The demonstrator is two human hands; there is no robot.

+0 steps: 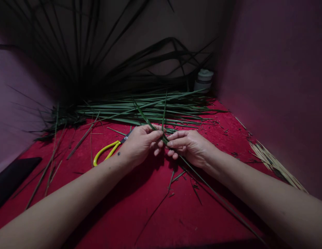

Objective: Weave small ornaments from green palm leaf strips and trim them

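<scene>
Between my two hands, over the red cloth (150,207), are narrow green leaf strips (144,116) that cross each other. My left hand (141,141) is closed, thumb and index finger pinching the strips where they meet. Opposite it, my right hand (190,147) is closed on the same leaf strips, its fingertips almost touching the left ones. Two tips point up and away from the hands, while a long thin end trails down to the lower right under my right forearm. Scissors with yellow handles (106,152) lie beside my left wrist, their blades partly hidden by that hand.
Behind the hands lies a pile of long green leaves (150,107). A white-lidded container (204,77) stands at the back right. Pale thin sticks (277,166) lie by the right wall, and a black object (18,176) rests at the left. Leaf scraps dot the cloth.
</scene>
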